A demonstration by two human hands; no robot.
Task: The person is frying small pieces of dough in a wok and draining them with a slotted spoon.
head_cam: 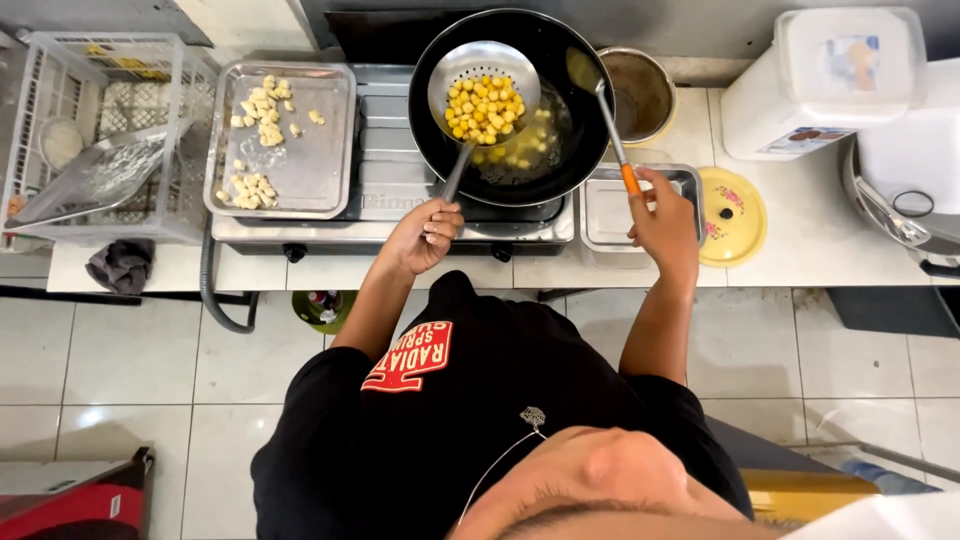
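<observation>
The left hand [428, 235] grips the skimmer [484, 90], its bowl of yellow fried pieces [483, 108] held above the black wok [510, 100]. The right hand [662, 215] clasps an orange-handled ladle [600, 95] reaching into the wok.

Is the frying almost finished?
Partly. The left hand lifts a skimmer of golden pieces over the wok. The right hand holds a ladle. A few pieces float in the oil; pale raw ones wait on the tray.
</observation>
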